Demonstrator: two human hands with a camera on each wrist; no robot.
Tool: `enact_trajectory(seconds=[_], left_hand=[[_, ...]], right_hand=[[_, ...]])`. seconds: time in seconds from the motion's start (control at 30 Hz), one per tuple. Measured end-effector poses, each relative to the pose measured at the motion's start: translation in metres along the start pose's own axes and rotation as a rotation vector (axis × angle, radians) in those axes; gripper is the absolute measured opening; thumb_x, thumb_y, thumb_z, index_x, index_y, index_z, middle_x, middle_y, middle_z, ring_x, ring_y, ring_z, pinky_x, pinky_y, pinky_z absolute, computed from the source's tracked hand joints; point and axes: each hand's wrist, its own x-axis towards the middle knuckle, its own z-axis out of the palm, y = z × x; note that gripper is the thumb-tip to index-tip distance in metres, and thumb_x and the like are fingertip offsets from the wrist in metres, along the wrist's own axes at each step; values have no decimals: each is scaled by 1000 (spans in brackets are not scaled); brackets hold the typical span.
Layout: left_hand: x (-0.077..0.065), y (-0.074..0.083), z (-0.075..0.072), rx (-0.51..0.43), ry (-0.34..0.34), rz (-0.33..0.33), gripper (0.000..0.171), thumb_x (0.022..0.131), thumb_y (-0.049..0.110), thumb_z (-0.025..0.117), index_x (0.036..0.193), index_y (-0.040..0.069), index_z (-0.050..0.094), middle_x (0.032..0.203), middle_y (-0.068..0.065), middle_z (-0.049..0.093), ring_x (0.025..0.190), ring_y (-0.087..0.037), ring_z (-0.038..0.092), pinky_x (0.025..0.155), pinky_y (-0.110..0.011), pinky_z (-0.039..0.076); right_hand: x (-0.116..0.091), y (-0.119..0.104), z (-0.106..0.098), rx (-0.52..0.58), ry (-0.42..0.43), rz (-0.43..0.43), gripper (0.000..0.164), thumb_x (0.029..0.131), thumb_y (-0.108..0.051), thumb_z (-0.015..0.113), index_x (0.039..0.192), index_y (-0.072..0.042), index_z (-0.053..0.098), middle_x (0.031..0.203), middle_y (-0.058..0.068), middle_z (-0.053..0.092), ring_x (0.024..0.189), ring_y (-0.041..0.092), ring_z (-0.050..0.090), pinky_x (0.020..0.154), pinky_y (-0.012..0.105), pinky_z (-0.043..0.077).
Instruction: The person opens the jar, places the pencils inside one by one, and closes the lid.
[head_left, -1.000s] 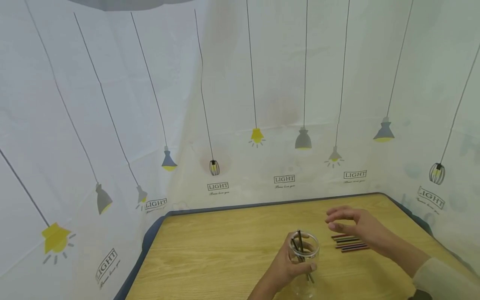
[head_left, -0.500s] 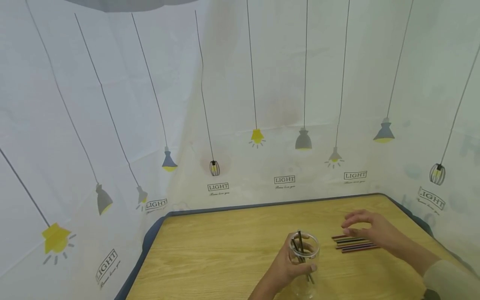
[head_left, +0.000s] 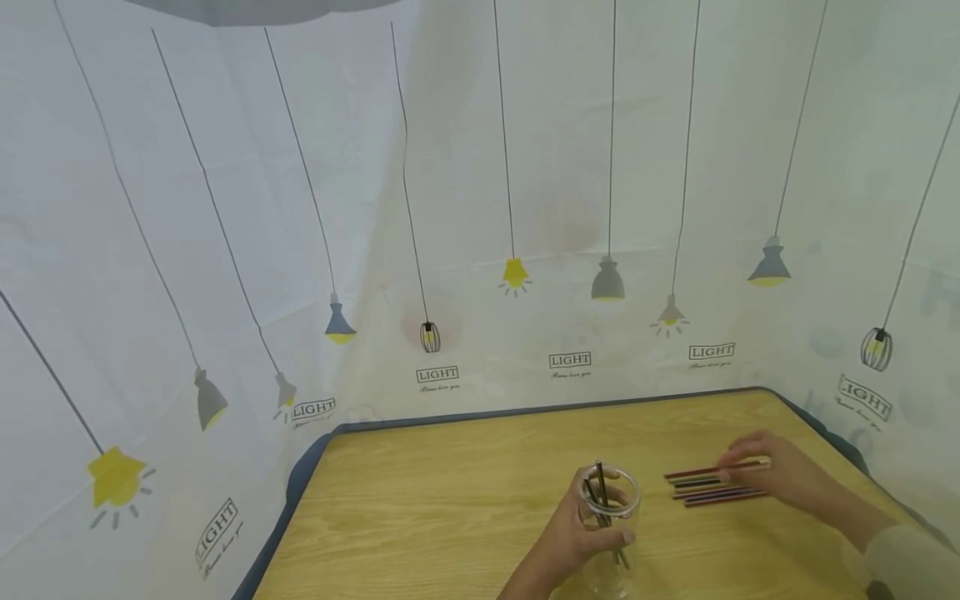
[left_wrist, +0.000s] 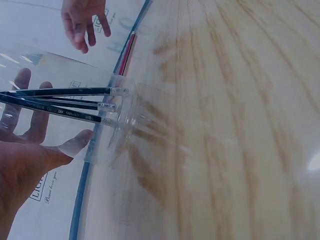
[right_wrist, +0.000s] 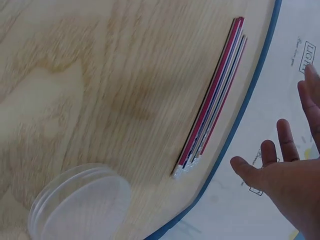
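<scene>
Pencils (head_left: pixel 701 482) lie side by side below the parted, empty fingers of the right hand (head_left: pixel 783 475); three dark ones already lean in the jar (head_left: pixel 621 512) gripped by the left hand's (head_left: pixel 570 529) fingers, leaving several outside. Wooden table (head_left: pixel 450 475) beneath; lamp-printed sheet (head_left: pixel 555 183) beyond the fingers.

We see dark pencils (left_wrist: pixel 55 93) with pale lettering and silvery ends inside the colourless, see-through jar (head_left: pixel 628 512). The pencil row (right_wrist: pixel 211 97) shows us red, dark blue and black with pale stripes. Our tabletop (head_left: pixel 450 492) is yellow-tan with streaky brown wood grain, bordered by a blue edge (head_left: pixel 303 467). Behind it, we find whitish sheeting (head_left: pixel 457 167) patterned with yellow, grey and blue lamps, thin dark cords and black boxed "LIGHT" lettering. The sleeve (head_left: pixel 911 562) is plain pale grey-beige.
</scene>
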Motion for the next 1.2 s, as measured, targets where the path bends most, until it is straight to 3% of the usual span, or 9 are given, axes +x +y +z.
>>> enact_trajectory(seconds=[0.23,0.3,0.43,0.57,0.83,1.0,1.2], left_hand=[[0,-1,-1,-3,2,2,68,96,14,79,155,28,47,134,5,65,125,-14,66,99,-29,62],[0,-1,-1,1,4,1,68,96,15,80,154,29,47,136,1,65,125,-14,66,100,-29,62],[-1,-1,-1,5,0,-2,70,97,19,82,155,32,47,143,-11,64,127,-14,65,102,-29,61],[-2,-2,0,12,0,-11,71,97,17,82,156,33,46,145,-13,64,127,-13,65,105,-28,60],[-1,-1,0,0,15,7,70,95,13,80,155,30,47,142,-12,66,125,-13,67,104,-29,60],[-2,-2,0,12,16,-2,70,95,12,80,154,31,48,135,4,68,125,-12,67,105,-28,59],[-1,-1,0,4,9,-4,69,96,13,80,154,31,47,132,9,67,125,-12,67,104,-28,60]], right_hand=[[3,16,2,-92,45,-14,19,94,-24,89,106,-10,83,127,23,66,120,50,62,95,65,57],[4,19,3,-129,60,-6,19,92,-21,90,104,-9,83,123,24,66,117,49,61,98,71,51],[3,30,8,-203,84,3,18,89,-16,90,102,-7,83,116,24,66,111,47,59,100,70,38],[1,40,12,-242,95,7,19,87,-14,91,102,-6,83,114,24,67,109,47,59,99,67,34],[0,51,16,-280,85,-5,18,88,-14,90,104,-9,84,112,21,69,108,46,59,95,69,37],[-4,55,18,-297,31,64,13,92,-17,87,105,-13,84,120,28,62,108,57,54,83,71,52],[-2,56,17,-288,20,78,13,94,-20,86,106,-15,84,123,29,60,109,63,52,75,69,55]])
